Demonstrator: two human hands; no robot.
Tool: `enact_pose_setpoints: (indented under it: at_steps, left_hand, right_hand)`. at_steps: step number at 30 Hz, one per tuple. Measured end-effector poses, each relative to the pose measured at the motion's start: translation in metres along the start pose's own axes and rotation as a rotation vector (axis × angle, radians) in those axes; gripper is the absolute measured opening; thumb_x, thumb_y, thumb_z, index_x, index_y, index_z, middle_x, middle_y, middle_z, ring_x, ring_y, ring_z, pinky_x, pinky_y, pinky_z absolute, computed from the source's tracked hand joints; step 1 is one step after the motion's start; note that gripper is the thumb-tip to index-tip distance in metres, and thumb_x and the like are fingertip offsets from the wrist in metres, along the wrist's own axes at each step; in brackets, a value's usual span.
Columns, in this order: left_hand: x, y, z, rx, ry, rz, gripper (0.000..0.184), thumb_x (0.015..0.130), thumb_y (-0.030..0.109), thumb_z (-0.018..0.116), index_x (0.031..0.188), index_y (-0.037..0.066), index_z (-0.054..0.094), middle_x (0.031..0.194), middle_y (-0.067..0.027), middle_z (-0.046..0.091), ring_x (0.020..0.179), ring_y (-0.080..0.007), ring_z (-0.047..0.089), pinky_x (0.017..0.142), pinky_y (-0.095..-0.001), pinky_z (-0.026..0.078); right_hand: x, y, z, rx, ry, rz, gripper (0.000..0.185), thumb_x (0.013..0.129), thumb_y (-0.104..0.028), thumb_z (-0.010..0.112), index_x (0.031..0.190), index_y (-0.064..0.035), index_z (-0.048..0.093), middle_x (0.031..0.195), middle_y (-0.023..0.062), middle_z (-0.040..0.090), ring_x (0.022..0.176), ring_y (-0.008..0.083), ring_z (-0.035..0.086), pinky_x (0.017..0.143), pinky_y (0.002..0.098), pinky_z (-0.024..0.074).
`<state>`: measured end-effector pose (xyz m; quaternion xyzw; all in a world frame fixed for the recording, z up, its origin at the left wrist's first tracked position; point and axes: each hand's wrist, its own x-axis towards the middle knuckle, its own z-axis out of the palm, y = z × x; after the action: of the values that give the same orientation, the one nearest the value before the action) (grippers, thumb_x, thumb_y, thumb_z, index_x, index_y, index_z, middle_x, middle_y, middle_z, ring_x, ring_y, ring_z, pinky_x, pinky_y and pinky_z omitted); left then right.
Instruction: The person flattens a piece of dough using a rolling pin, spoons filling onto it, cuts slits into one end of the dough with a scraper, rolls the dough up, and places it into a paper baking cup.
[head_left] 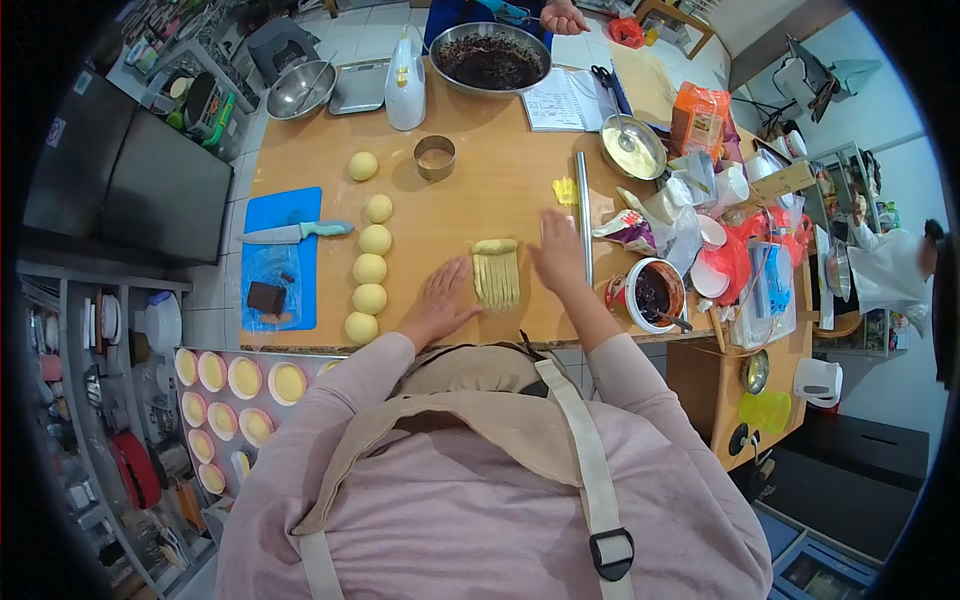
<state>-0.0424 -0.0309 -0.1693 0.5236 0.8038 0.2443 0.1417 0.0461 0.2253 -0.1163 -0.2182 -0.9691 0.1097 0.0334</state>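
Note:
A flat piece of pale dough (497, 278) lies on the table in front of me, slit into strips at the near end and thicker, as if folded over, at the far end. Just left of it my left hand (440, 302) rests on the tabletop, fingers stretched out and holding nothing. On the dough's right side is my right hand (558, 255), also open, its fingers pointing away from me. Right of that hand lies a long metal rod (584, 220). A row of several round dough balls (370, 269) runs along the left.
A knife (295, 232) and a dark block (266, 298) lie on a blue board (308, 270). Farther back are a ring cutter (435, 158), a mixer (405, 85) and a bowl (488, 60) beside another person. A tub of dark filling (648, 295) stands right.

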Motion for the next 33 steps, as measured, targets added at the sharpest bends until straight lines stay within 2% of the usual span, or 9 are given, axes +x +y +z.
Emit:
enact_pose_setpoints:
  at_steps: [3, 6, 8, 12, 17, 20, 24, 26, 33]
  left_hand:
    - [0.038, 0.002, -0.019, 0.022, -0.04, -0.033, 0.105, 0.081, 0.052, 0.068, 0.151, -0.002, 0.011, 0.157, -0.0208, 0.019, 0.147, -0.0354, 0.014, 0.12, -0.0448, 0.014]
    - [0.074, 0.001, -0.026, 0.096, -0.144, -0.068, 0.115, 0.075, 0.056, 0.072, 0.151, -0.004, 0.01, 0.158, -0.0212, 0.016, 0.148, -0.0346, 0.011, 0.12, -0.0445, 0.012]
    - [0.088, 0.002, -0.032, 0.179, -0.24, -0.042, 0.118, 0.072, 0.058, 0.074, 0.15, -0.005, 0.012, 0.158, -0.0213, 0.016, 0.148, -0.0342, 0.011, 0.12, -0.0444, 0.011]
    - [0.09, 0.004, -0.021, 0.127, -0.28, -0.016, 0.112, 0.074, 0.056, 0.073, 0.15, -0.004, 0.016, 0.156, -0.0216, 0.021, 0.147, -0.0342, 0.016, 0.12, -0.0445, 0.013]
    - [0.055, 0.009, -0.008, 0.004, -0.166, 0.062, 0.103, 0.077, 0.05, 0.071, 0.149, -0.003, 0.021, 0.154, -0.0213, 0.027, 0.144, -0.0348, 0.023, 0.119, -0.0445, 0.017]
    - [0.044, 0.016, -0.019, 0.019, -0.186, 0.117, 0.098, 0.08, 0.048, 0.07, 0.148, -0.004, 0.023, 0.153, -0.0227, 0.027, 0.143, -0.0361, 0.024, 0.118, -0.0462, 0.019]
    - [0.052, 0.016, -0.012, 0.051, 0.034, 0.03, 0.089, 0.082, 0.044, 0.068, 0.147, -0.002, 0.027, 0.151, -0.0213, 0.031, 0.142, -0.0362, 0.028, 0.117, -0.0465, 0.021]
    - [0.065, 0.017, -0.013, 0.075, 0.056, -0.055, 0.085, 0.084, 0.041, 0.067, 0.147, -0.001, 0.028, 0.15, -0.0204, 0.034, 0.141, -0.036, 0.029, 0.117, -0.0462, 0.022]
    - [0.044, 0.026, -0.011, 0.063, -0.09, 0.048, 0.081, 0.085, 0.039, 0.067, 0.147, 0.001, 0.03, 0.15, -0.0187, 0.035, 0.142, -0.0339, 0.029, 0.117, -0.0459, 0.021]
  right_hand:
    - [0.005, -0.017, 0.027, -0.027, -0.16, -0.223, 0.078, 0.089, -0.035, 0.061, 0.149, -0.0006, 0.025, 0.154, 0.0179, 0.029, 0.143, 0.035, 0.026, 0.117, 0.0452, 0.0233]
    - [0.012, -0.029, 0.031, 0.01, -0.318, -0.287, 0.078, 0.091, -0.038, 0.057, 0.15, -0.001, 0.023, 0.157, 0.0175, 0.023, 0.146, 0.0345, 0.018, 0.118, 0.0444, 0.0199]
    - [0.014, -0.032, 0.03, 0.026, -0.343, -0.287, 0.076, 0.091, -0.036, 0.056, 0.15, -0.0025, 0.023, 0.157, 0.0161, 0.023, 0.146, 0.033, 0.019, 0.119, 0.044, 0.0187]
    - [0.01, -0.025, 0.035, 0.091, -0.389, -0.292, 0.076, 0.089, -0.036, 0.058, 0.15, -0.003, 0.025, 0.156, 0.0158, 0.025, 0.146, 0.0317, 0.022, 0.119, 0.0442, 0.0191]
    - [-0.019, -0.01, 0.046, 0.119, -0.289, -0.391, 0.078, 0.085, -0.034, 0.065, 0.147, -0.0022, 0.029, 0.152, 0.0164, 0.032, 0.143, 0.0315, 0.028, 0.118, 0.0447, 0.0222]
    - [-0.035, -0.01, 0.027, 0.158, -0.201, -0.408, 0.079, 0.084, -0.034, 0.067, 0.147, -0.0019, 0.03, 0.151, 0.0165, 0.034, 0.142, 0.0318, 0.029, 0.117, 0.045, 0.0232]
    - [-0.023, -0.012, 0.025, 0.325, -0.026, -0.332, 0.078, 0.084, -0.035, 0.067, 0.146, -0.0019, 0.031, 0.149, 0.017, 0.036, 0.141, 0.0325, 0.029, 0.117, 0.0454, 0.0232]
    - [-0.009, -0.014, 0.03, 0.274, -0.111, -0.316, 0.079, 0.083, -0.032, 0.069, 0.146, -0.0014, 0.032, 0.149, 0.0187, 0.035, 0.141, 0.0348, 0.03, 0.116, 0.0455, 0.0251]
    - [-0.038, -0.002, 0.045, 0.296, -0.259, -0.409, 0.074, 0.085, -0.031, 0.067, 0.145, -0.0023, 0.034, 0.15, 0.0169, 0.035, 0.141, 0.0334, 0.03, 0.116, 0.0463, 0.0255]
